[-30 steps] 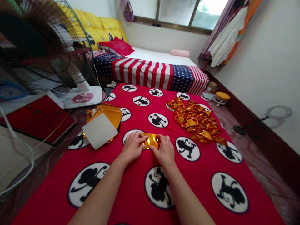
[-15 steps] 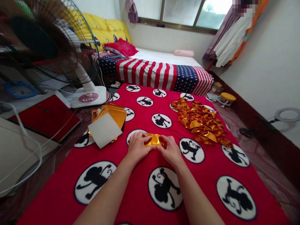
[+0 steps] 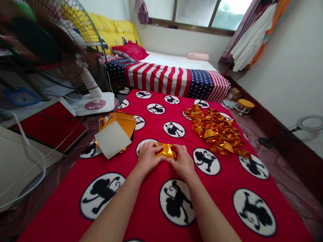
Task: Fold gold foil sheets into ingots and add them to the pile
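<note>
A shiny gold foil paper (image 3: 166, 151), curled into a rounded shape, lies between my two hands on the red cloth (image 3: 141, 208). My left hand (image 3: 149, 156) grips its left end, thumb along the near edge and fingers behind. On the other end, my right hand (image 3: 182, 160) has its fingers closed, the thumb also at the near edge. To the right is a pile of folded gold foil pieces (image 3: 214, 129). Over on the left lies a stack of flat gold foil sheets (image 3: 124, 122) with a pale square sheet (image 3: 113, 139) on top.
An electric fan (image 3: 94, 102) with blurred blades stands at the left beside a red panel (image 3: 50, 124). Beyond the cloth is a bed (image 3: 161, 79) with a striped, starred cover. A yellow-topped round object (image 3: 246, 103) and a ring on a stand (image 3: 311, 123) are at the right.
My right hand has shifted slightly left and its fingers have moved over the foil's right end. The left hand stays almost in place.
</note>
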The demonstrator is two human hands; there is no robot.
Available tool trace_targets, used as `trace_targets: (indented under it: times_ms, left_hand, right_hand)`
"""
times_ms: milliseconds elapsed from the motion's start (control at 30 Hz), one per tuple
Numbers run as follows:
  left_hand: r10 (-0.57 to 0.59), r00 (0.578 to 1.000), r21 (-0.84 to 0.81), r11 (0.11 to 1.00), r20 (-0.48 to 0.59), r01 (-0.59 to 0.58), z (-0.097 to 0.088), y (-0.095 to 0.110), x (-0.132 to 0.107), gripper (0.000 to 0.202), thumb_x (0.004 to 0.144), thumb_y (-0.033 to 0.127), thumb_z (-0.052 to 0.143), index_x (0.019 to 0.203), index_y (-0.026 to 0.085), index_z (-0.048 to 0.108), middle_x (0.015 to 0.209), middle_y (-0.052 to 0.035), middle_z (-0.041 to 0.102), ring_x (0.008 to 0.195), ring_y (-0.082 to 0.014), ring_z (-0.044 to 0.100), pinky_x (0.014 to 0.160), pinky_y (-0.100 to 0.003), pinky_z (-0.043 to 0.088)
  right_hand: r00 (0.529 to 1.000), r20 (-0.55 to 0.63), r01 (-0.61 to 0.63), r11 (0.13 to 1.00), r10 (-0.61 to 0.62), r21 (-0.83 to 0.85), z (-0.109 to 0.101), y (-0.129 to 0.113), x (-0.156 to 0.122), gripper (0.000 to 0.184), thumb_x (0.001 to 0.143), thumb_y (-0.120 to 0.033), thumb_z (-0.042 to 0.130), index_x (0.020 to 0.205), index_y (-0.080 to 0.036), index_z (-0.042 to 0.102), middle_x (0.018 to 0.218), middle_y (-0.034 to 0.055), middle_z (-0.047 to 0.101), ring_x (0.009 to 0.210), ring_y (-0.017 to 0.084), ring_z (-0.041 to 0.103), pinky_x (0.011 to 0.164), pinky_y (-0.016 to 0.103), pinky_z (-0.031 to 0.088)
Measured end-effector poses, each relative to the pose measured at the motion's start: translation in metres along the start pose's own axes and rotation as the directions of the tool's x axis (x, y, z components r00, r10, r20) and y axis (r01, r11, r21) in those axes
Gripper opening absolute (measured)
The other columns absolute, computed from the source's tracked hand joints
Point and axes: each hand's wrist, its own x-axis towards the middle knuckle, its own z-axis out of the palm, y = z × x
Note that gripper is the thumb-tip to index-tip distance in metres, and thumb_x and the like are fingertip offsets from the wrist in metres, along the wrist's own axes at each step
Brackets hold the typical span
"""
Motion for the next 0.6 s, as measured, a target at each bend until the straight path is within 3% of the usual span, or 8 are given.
trace_targets:
  times_ms: [167,300,400,600]
  left_hand:
    - [0.055,0.996,-0.011,0.998,0.071,-0.054,-0.003,-0.005,0.001,0.04,0.077,0.025,0.071,0.115,0.035,0.071,0.108,-0.002,0.065,0.104,-0.0241,0.056,0.091,-0.041,0.041]
    - [0.004,1.0,-0.012,1.0,0.002,-0.004,0.0,0.001,0.0,0.034,0.077,0.04,0.072,0.11,0.032,0.074,0.105,-0.0031,0.066,0.102,-0.0252,0.057,0.09,-0.041,0.042]
    - [-0.056,0.996,0.015,0.998,-0.072,0.058,0.004,0.009,-0.001,0.039,0.072,0.048,0.075,0.107,0.031,0.075,0.104,-0.0041,0.066,0.102,-0.0271,0.056,0.09,-0.043,0.042]
    - [0.024,1.0,-0.029,0.999,0.01,-0.024,0.0,-0.002,0.0,0.037,0.074,0.031,0.074,0.111,0.032,0.073,0.106,-0.0025,0.066,0.102,-0.0247,0.057,0.092,-0.041,0.042]
  right_hand:
    - [0.996,0.088,0.023,0.997,-0.029,0.069,-0.003,0.008,0.004,0.054,0.072,-0.008,0.063,0.124,-0.024,0.059,0.107,0.0021,0.058,0.088,0.015,0.061,0.077,0.026,0.047]
    - [0.999,0.042,-0.01,1.0,0.01,0.005,-0.001,0.003,0.005,0.042,0.077,-0.03,0.068,0.118,-0.023,0.061,0.106,0.0031,0.059,0.091,0.018,0.062,0.075,0.028,0.046]
    - [0.998,-0.041,-0.042,0.994,0.037,-0.104,0.004,-0.007,0.001,0.047,0.074,-0.042,0.071,0.116,-0.023,0.059,0.11,0.005,0.059,0.095,0.022,0.062,0.075,0.031,0.046]
    - [1.0,0.021,-0.003,1.0,0.003,-0.024,0.001,0.001,0.001,0.048,0.073,-0.019,0.067,0.12,-0.025,0.059,0.108,0.003,0.058,0.092,0.018,0.061,0.077,0.029,0.046]
